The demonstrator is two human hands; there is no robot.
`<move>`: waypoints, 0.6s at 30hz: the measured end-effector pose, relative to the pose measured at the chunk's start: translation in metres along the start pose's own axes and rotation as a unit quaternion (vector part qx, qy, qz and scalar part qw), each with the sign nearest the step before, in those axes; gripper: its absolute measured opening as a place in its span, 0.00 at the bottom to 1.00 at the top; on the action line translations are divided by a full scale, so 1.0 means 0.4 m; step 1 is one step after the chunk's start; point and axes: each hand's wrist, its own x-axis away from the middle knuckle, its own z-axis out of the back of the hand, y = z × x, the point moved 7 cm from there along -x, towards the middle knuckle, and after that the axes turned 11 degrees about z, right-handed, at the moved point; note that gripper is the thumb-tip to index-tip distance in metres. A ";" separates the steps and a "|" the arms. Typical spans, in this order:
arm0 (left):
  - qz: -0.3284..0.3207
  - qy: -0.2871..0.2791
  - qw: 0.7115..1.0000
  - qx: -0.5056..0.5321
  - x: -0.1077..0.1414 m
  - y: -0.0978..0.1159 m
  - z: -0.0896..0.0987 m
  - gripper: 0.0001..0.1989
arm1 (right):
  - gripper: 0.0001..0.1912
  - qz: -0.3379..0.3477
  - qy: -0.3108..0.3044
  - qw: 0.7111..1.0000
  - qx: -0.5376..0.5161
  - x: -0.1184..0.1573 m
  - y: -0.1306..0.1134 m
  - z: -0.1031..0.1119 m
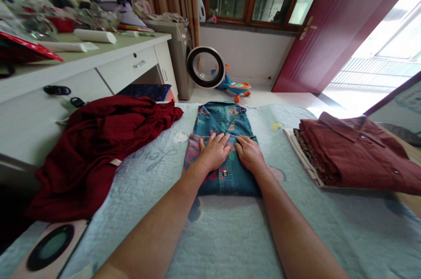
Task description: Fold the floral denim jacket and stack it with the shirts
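A blue denim shirt (226, 182) with a floral pattern lies folded in the middle of the light blue quilted cover (230, 235). Its collar end points away from me, and the lower part is folded up over the front. My left hand (215, 152) rests flat on the folded layer near its upper edge, fingers spread. Beside it my right hand (250, 152) lies palm down on the same layer, fingers stretched out. Neither hand grips the cloth. To the left, a crumpled dark red garment (108, 134) with a small white tag hangs partly over the cover's edge.
A stack of folded clothes, a reddish-brown shirt (355, 152) on top, sits at the right. A cluttered white desk (131, 57) stands along the left. Beyond the bed are a washing machine with its round door (206, 67) open, a blue-orange ride-on toy (235, 87) and a red door (315, 24).
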 end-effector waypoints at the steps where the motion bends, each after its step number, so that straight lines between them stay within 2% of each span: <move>1: -0.001 -0.001 1.000 0.000 0.000 0.000 0.000 0.27 | 0.21 -0.009 -0.010 1.000 0.002 0.001 0.003 -0.002; 10: -0.004 0.000 1.000 0.007 0.001 0.001 0.001 0.27 | 0.26 -0.056 -0.081 0.995 0.020 0.008 0.024 -0.020; 18: -0.010 0.009 1.000 0.007 -0.002 -0.003 -0.004 0.27 | 0.30 -0.114 -0.110 0.987 0.038 0.012 0.043 -0.020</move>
